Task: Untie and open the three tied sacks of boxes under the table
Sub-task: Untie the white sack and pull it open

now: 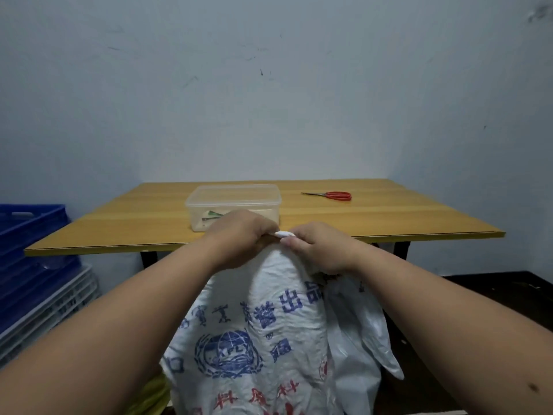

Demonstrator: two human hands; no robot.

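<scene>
A white woven sack [257,333] with blue and red print stands in front of the wooden table [389,217], its gathered neck raised to the table's front edge. My left hand [239,235] grips the neck from the left. My right hand [320,247] pinches it from the right. A short white bit of tie or sack fabric [284,234] shows between the two hands. A second white sack [359,339] hangs just right of the first. What the sacks hold is hidden.
On the table stand a clear plastic container [233,205] with small items inside and red-handled scissors [332,195]. Blue crates [30,250] and white crates [59,304] are stacked at the left. Something yellow [155,393] lies at the sack's lower left. The floor [493,292] is dark.
</scene>
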